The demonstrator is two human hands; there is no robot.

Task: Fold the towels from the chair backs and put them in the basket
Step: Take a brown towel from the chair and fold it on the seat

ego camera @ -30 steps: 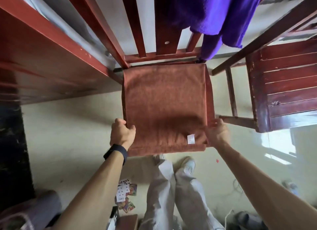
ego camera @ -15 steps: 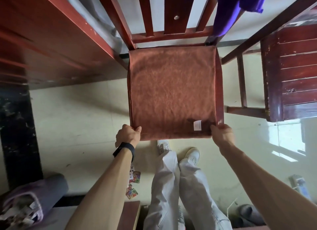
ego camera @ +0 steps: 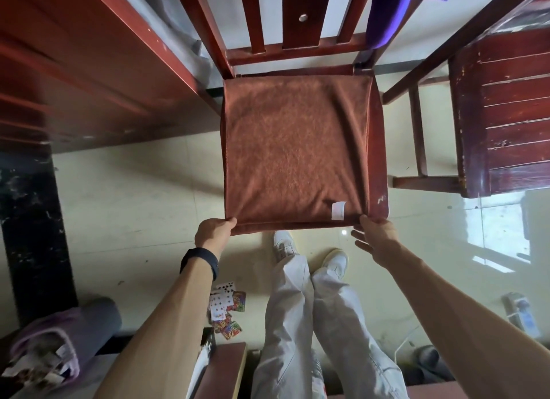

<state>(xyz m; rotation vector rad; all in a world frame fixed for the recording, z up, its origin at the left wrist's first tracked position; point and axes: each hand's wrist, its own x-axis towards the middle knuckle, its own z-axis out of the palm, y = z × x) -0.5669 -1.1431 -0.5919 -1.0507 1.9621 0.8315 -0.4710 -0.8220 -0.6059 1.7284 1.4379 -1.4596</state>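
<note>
chair back [ego camera: 300, 17] blocks the far side, second chair [ego camera: 506, 115] close right, open floor [ego camera: 134, 205] left

lived-in home room, red wooden chairs [ego camera: 512, 106], glossy tiled floor [ego camera: 134, 220], playing cards [ego camera: 227, 306] scattered, power strip [ego camera: 520, 312]

Glossy cream floor tiles [ego camera: 134, 220], red wooden table [ego camera: 74, 71], sunlit patch [ego camera: 500, 229]
</note>
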